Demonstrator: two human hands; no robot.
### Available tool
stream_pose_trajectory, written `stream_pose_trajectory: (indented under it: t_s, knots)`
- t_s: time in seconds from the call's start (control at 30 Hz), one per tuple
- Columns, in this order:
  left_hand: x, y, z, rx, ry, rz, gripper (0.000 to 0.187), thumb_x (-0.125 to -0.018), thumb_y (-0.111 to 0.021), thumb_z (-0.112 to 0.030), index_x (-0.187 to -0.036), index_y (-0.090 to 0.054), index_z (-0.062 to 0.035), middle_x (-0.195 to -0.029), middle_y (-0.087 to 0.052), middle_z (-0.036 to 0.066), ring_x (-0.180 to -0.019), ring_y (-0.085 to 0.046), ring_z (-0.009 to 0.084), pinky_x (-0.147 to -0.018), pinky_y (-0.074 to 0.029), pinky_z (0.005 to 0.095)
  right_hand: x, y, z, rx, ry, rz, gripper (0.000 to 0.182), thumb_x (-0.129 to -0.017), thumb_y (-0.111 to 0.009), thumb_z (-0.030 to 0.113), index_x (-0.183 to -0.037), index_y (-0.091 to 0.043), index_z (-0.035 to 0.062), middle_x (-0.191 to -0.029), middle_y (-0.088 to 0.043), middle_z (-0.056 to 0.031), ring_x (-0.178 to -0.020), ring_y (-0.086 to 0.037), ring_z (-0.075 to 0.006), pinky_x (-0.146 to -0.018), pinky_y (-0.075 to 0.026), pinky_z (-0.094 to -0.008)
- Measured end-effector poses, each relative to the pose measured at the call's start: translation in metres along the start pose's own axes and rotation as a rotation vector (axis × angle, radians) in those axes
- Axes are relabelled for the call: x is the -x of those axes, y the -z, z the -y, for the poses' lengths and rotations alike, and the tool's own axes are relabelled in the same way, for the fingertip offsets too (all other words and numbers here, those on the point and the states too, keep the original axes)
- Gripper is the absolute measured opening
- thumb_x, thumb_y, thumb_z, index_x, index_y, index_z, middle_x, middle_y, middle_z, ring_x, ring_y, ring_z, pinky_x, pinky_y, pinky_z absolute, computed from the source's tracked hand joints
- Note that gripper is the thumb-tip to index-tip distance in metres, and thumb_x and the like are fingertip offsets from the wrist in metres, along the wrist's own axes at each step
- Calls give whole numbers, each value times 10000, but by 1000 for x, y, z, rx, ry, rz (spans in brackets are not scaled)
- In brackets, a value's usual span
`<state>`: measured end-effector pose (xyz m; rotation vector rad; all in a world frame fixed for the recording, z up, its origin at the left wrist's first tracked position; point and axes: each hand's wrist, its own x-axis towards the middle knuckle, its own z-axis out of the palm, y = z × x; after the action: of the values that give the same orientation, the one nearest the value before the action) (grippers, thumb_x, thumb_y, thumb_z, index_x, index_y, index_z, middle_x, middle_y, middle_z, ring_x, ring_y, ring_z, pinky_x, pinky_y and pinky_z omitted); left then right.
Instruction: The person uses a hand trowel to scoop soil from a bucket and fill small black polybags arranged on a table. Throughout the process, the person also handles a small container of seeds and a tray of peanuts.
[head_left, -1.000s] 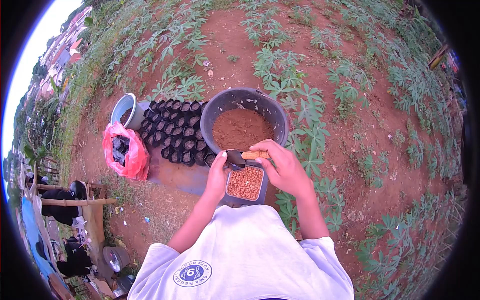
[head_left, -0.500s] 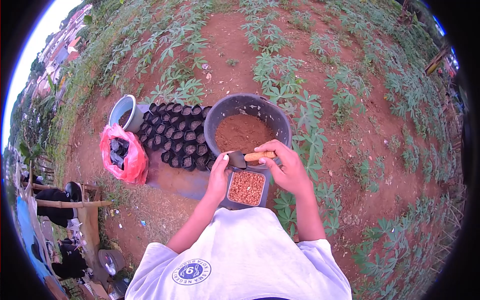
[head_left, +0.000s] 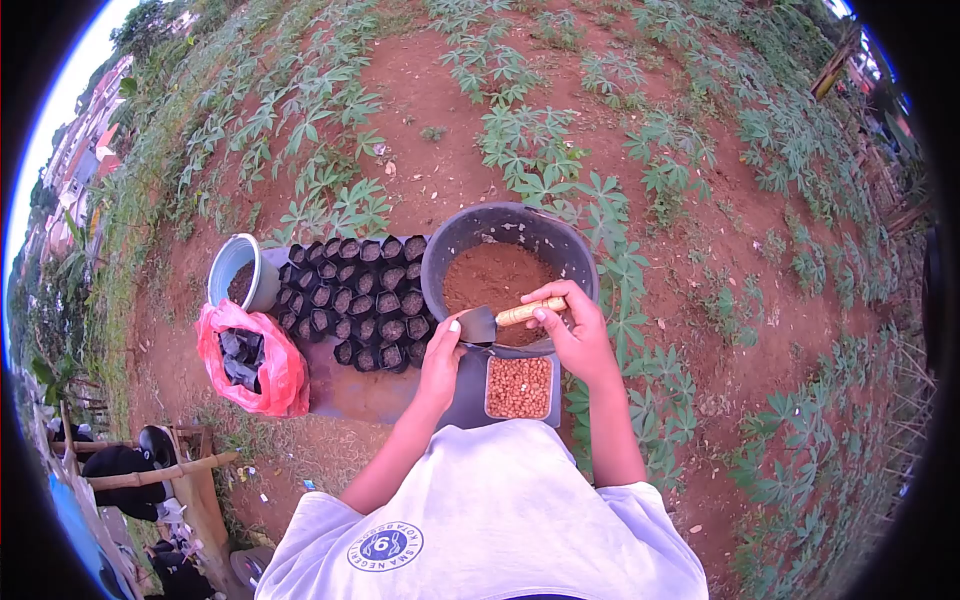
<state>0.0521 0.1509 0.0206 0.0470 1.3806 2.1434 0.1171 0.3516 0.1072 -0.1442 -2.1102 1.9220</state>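
Note:
My right hand (head_left: 578, 335) is closed around the wooden handle of a hand trowel (head_left: 530, 312), whose dark blade points left. My left hand (head_left: 438, 362) is at the blade's tip, thumb up, pinching what looks like a small black planting bag (head_left: 464, 337); the blade and fingers hide most of it. Both hands are over the near rim of a large dark tub (head_left: 585, 262) with reddish-brown soil (head_left: 495, 275) inside. Below the trowel, close to my body, stands a square clear container of tan pellets or seeds (head_left: 519, 388).
Rows of soil-filled black planting bags (head_left: 362, 300) stand left of the tub on a dark sheet (head_left: 350, 395). A pink plastic bag (head_left: 285, 375) and a pale blue bucket (head_left: 265, 285) flank them. Leafy plants (head_left: 625, 265) grow around. At lower left are people and a bamboo pole (head_left: 165, 472).
The view has shifted, so the tub, container and bags appear lower and mostly further right. The trowel remains in my right hand, its blade still beside my left hand.

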Motion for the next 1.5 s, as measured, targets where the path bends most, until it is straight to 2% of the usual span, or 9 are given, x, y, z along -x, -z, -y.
stream_pose_trajectory:
  t_s: [0.17, 0.23, 0.37, 0.7, 0.93, 1.0, 1.1, 1.43, 1.5]
  knots:
    - [-5, 19, -10, 55, 27, 50, 401, -1078, -379, -262, -1356, -513, -7, -1274, -581, 80, -1183, -544, 162, -1028, -404, 333, 2, -10, 16, 185, 47, 6, 137, -966, -570, 5, -1102, -579, -6, -1092, -651, -106, -896, -662, -144, -793, -552, -280]
    - [-8, 28, -16, 98, 14, 64, 399, -1075, -383, -255, -1351, -518, -1, -1263, -589, 93, -1170, -561, 169, -1031, -412, 343, 3, -15, 23, 138, 106, -150, 159, -923, -606, -5, -1080, -624, 8, -976, -657, -77, -841, -678, -138, -760, -537, -283]
    - [-16, 55, -22, 99, -6, 43, 406, -1072, -382, -246, -1351, -515, 17, -1254, -596, 96, -1148, -573, 165, -1017, -422, 338, 7, -19, 16, 271, 59, -272, 154, -910, -606, -1, -1064, -623, 1, -972, -656, -94, -867, -679, -179, -789, -525, -309]
    - [-24, 103, -31, 166, 14, 17, 391, -1057, -390, -234, -1322, -544, 9, -1227, -611, 83, -1125, -576, 156, -997, -422, 331, -5, -60, -5, 679, 60, -246, 188, -904, -589, -15, -1090, -606, 8, -1043, -668, -114, -937, -664, -204, -849, -512, -330]
    - [-23, 137, -37, 177, -9, -30, 394, -1058, -423, -279, -1301, -554, 2, -1202, -598, 76, -1124, -574, 155, -997, -432, 330, -4, -56, -91, 645, -31, -329, 179, -930, -575, 3, -1109, -577, 2, -1038, -658, -121, -912, -677, -236, -798, -527, -330]
    - [-22, 147, -35, 179, -7, -26, 392, -1056, -427, -278, -1296, -556, 3, -1202, -601, 79, -1117, -578, 156, -991, -438, 329, -3, -56, -117, 258, -188, -518, 155, -957, -547, 1, -1111, -569, 7, -1021, -654, -85, -874, -668, -165, -789, -530, -291]
    - [-20, 157, -33, 172, -5, -43, 390, -1052, -435, -277, -1288, -559, 8, -1205, -605, 85, -1104, -587, 160, -982, -448, 327, -3, -53, -136, 211, -139, -632, 143, -969, -527, -3, -1106, -566, 15, -1016, -643, -59, -836, -649, -117, -773, -526, -263]
    - [-10, 164, -20, 171, 27, -28, 409, -1038, -463, -298, -1287, -563, 11, -1221, -607, 92, -1126, -579, 168, -990, -447, 335, 2, -54, -141, 417, -112, -704, 80, -908, -553, 9, -985, -558, 30, -881, -644, -70, -743, -579, -137, -671, -464, -290]
    - [-9, 159, -19, 159, 25, -16, 412, -1038, -464, -301, -1288, -561, 11, -1224, -607, 93, -1131, -578, 171, -994, -446, 336, 1, -53, -140, 463, -187, -676, 78, -905, -565, 31, -982, -552, 36, -902, -657, -89, -779, -621, -196, -715, -486, -325]
